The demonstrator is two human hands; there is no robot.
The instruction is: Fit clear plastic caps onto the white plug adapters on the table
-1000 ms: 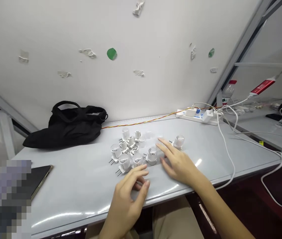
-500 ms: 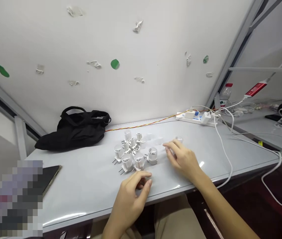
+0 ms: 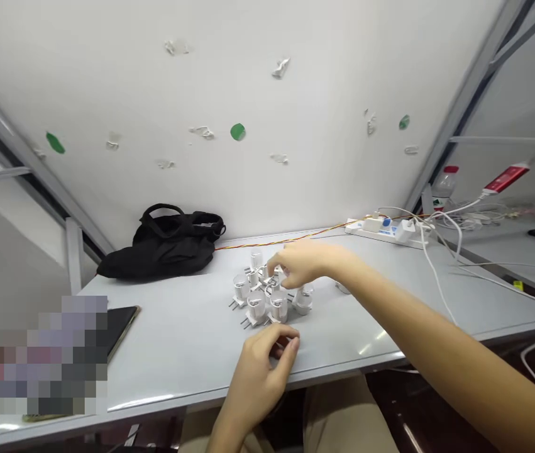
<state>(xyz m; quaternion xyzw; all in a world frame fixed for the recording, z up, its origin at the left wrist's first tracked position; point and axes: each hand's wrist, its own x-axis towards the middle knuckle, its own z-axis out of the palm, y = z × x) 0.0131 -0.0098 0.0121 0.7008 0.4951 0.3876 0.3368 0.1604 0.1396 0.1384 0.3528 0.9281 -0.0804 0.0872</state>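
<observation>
**Bare Hands Work Over a Heap of White Two-Pin Plugs on Office Desk**

A right hand (image 3: 305, 264) reached across a tight cluster of white two-pin plugs (image 3: 260, 299) on a pale grey desktop (image 3: 177, 343), its fingertips down among the top pieces; whether it had grasped one could not be told. The plugs, some with clear domed caps, lay tumbled together near the desk's front edge, metal pins jutting toward the lower left. One more small white piece (image 3: 342, 288) sat apart, just right of the heap and beside the forearm. The left hand (image 3: 258, 377) stayed nearer the edge, just in front of the cluster, fingers curled into a loose clench with nothing visible in them. Behind the heap lay a black fabric bag (image 3: 166, 248), and a twisted red-and-yellow wire (image 3: 286, 241) ran along the back of the desk to a white power strip (image 3: 385, 231) trailing white cables (image 3: 437, 270). A dark smartphone (image 3: 123, 324) lay at the left, partly hidden by a blurred patch.
</observation>
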